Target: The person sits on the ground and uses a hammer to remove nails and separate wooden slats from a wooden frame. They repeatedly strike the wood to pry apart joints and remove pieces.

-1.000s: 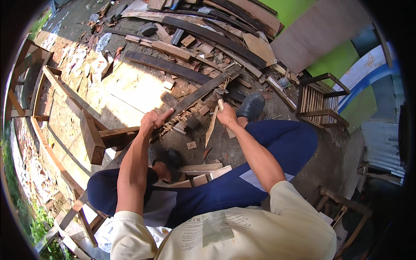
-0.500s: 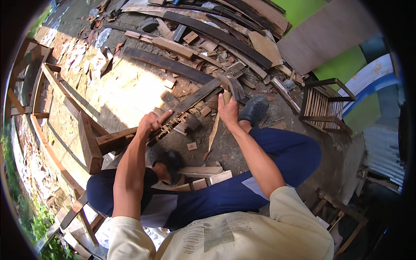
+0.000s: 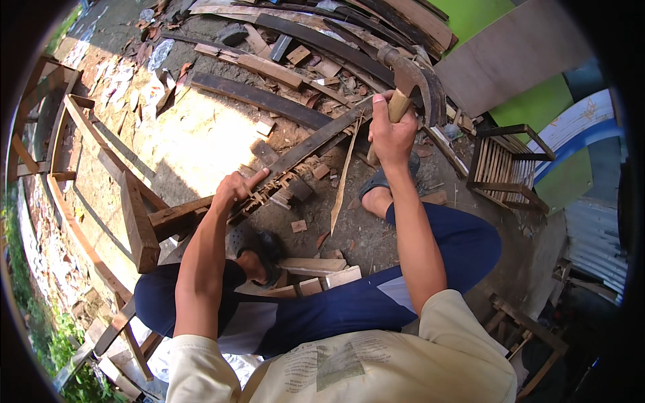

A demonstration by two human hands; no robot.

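Observation:
My right hand (image 3: 395,134) grips the pale wooden handle of a claw hammer (image 3: 408,75). Its dark, curved metal head is raised above the far end of a wooden plank (image 3: 302,149). Around the near part of that plank my left hand (image 3: 235,187) is closed, one finger stretched along its top. The plank slants from my left knee toward the far right, and its lower edge is splintered and ragged. A long thin sliver of wood (image 3: 345,178) hangs down from near the plank's far end.
Offcuts (image 3: 309,265) lie by my feet. Beyond is a heap of boards (image 3: 322,43). A wooden frame (image 3: 138,221) stands at the left, close to my left arm. At the right is a small slatted wooden piece (image 3: 507,164), with green and white panels behind it.
My right hand has lifted the hammer up and to the right, away from the plank. The sliver now shows more fully beside the plank. My left hand has stayed in place.

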